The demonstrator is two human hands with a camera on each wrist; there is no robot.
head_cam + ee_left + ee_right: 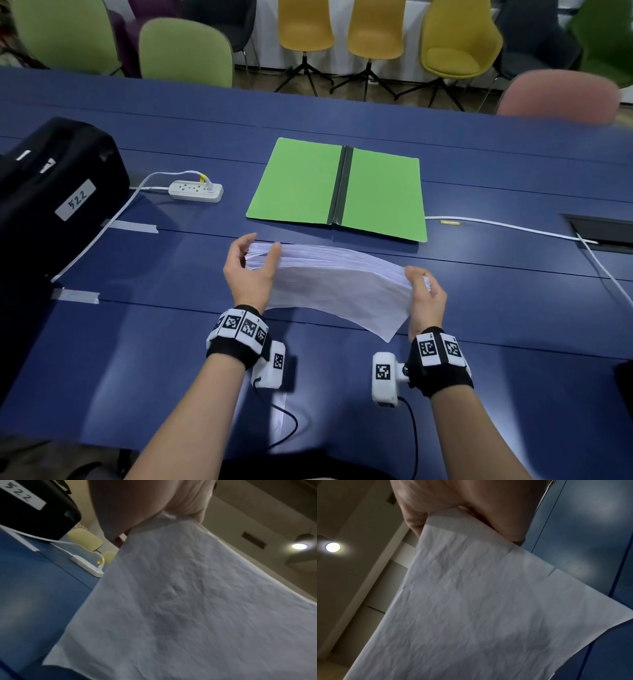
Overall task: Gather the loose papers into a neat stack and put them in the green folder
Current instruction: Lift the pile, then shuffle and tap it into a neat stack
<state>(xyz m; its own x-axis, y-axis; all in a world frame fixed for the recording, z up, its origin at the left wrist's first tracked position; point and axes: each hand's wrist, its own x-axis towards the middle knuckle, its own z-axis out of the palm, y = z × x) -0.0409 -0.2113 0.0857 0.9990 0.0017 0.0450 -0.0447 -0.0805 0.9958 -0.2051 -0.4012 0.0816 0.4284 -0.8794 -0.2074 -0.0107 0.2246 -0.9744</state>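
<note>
A stack of white papers (329,281) is held up above the blue table, sagging a little between my two hands. My left hand (251,263) grips its left end, thumb on the near side and fingers behind. At the right end my right hand (424,294) grips the stack the same way. The wrist views show the creased underside of the papers (180,608) (471,608) with each palm at the top. The green folder (339,188) lies open and flat on the table just beyond the papers, its dark spine down the middle.
A black case (51,192) labelled 522 stands at the left. A white power strip (196,190) with its cable lies left of the folder. A white cable (507,226) runs right toward a table hatch (603,233). Chairs line the far edge of the table (137,342).
</note>
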